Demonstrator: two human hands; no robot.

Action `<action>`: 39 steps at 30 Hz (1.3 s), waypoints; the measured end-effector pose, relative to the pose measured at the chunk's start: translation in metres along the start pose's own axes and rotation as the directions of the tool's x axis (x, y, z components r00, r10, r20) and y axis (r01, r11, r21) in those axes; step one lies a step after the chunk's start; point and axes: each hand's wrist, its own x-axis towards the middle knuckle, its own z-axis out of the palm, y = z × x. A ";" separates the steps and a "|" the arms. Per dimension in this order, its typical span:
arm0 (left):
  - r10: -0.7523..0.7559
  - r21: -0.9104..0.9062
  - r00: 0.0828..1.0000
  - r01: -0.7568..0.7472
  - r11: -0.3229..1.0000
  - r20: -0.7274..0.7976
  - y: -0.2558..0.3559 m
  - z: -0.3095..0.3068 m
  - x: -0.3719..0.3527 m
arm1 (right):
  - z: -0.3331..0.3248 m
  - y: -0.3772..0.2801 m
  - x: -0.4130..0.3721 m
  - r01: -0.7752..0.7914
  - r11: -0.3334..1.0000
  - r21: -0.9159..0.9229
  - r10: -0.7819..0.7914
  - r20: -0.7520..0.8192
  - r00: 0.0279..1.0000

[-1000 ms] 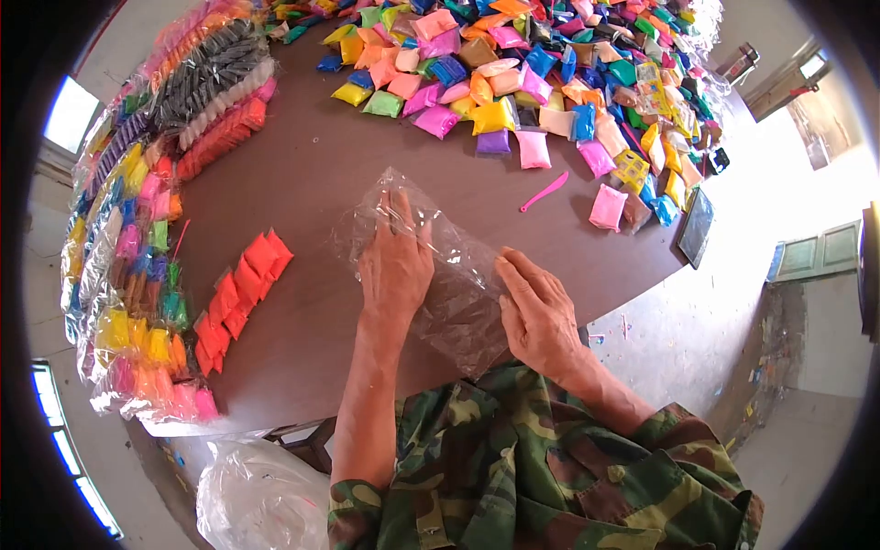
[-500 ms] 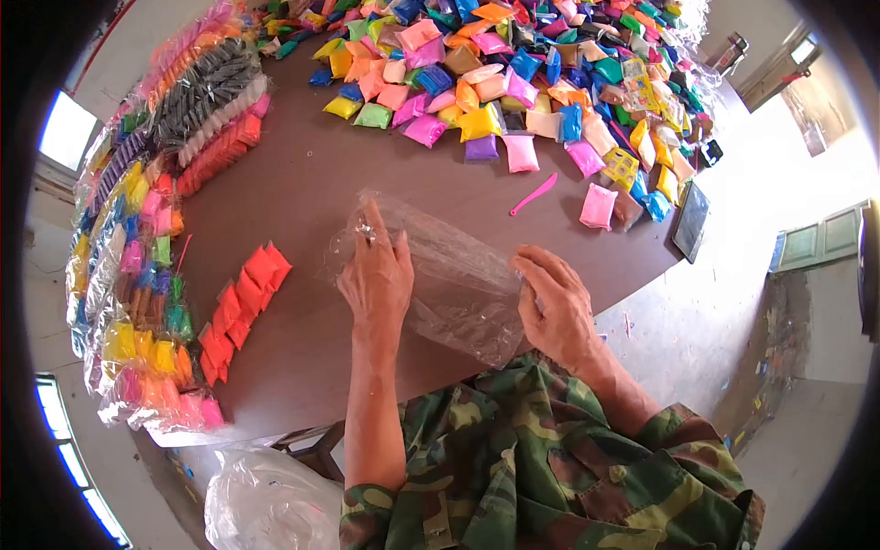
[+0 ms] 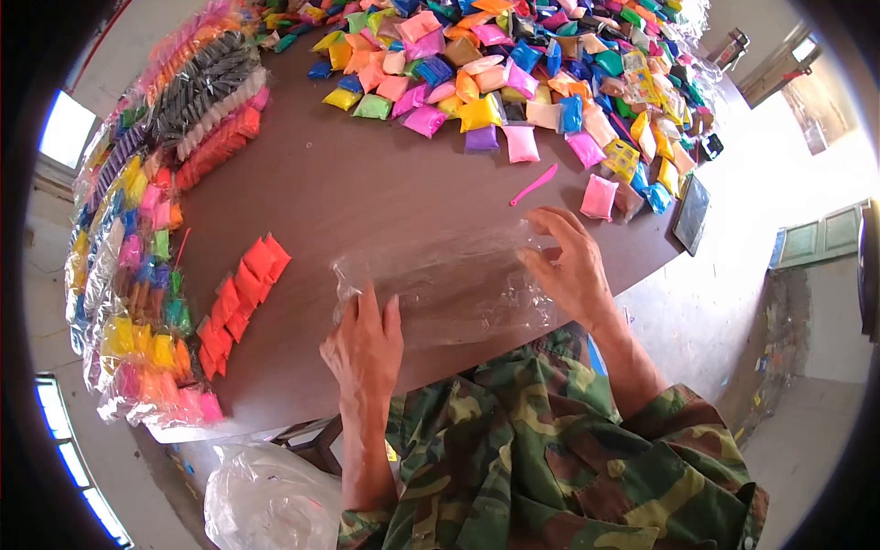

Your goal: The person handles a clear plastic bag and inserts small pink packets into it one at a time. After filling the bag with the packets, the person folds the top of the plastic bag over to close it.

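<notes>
Near the front edge of the brown table [image 3: 275, 183], a clear plastic bag [image 3: 449, 293] lies stretched between the two hands. The left hand [image 3: 363, 353] is open, its fingers spread at the left end of the film; the right hand [image 3: 570, 270] is half curled at the other end, thumb apart from the fingers. Such thin film could, I think, slip or fold on itself, because the left hand has no closed grip; it could also stick together by static, or tear, if pulled unevenly. A wide sweep to the left may disturb the red packets [image 3: 240, 298], which lean closely one on another. Whether the right fingertips pinch the film, I cannot tell (the shine confuses the eye). The bag's mouth is hard to make out, and the pile of coloured packets [image 3: 477, 115] is cut off at the top.
</notes>
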 end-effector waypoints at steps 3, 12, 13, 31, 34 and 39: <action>0.052 -0.107 0.989 -0.068 0.992 -0.140 -0.006 -0.006 -0.024 | -0.003 0.006 0.004 0.038 0.999 -0.029 -0.036 0.051 0.998; -0.058 -0.084 0.953 0.035 0.996 -0.298 -0.018 -0.012 -0.009 | -0.009 -0.015 0.028 0.347 0.921 -0.175 -0.332 0.109 0.937; -0.078 -0.114 0.967 0.052 0.992 -0.243 -0.022 -0.008 -0.010 | -0.010 -0.018 0.031 0.368 0.913 -0.175 -0.350 0.125 0.928; -0.166 -0.482 0.972 0.067 0.874 -0.167 -0.025 -0.019 -0.034 | -0.021 -0.030 0.056 0.308 0.884 -0.351 -0.285 0.116 0.952; -0.176 -0.531 0.982 0.115 0.839 -0.066 -0.033 -0.024 -0.036 | -0.024 -0.027 0.058 0.338 0.860 -0.383 -0.300 0.158 0.941; -0.040 -0.510 0.997 -0.002 0.860 -0.072 -0.043 -0.029 -0.045 | -0.024 -0.026 0.061 0.330 0.846 -0.418 -0.276 0.186 0.943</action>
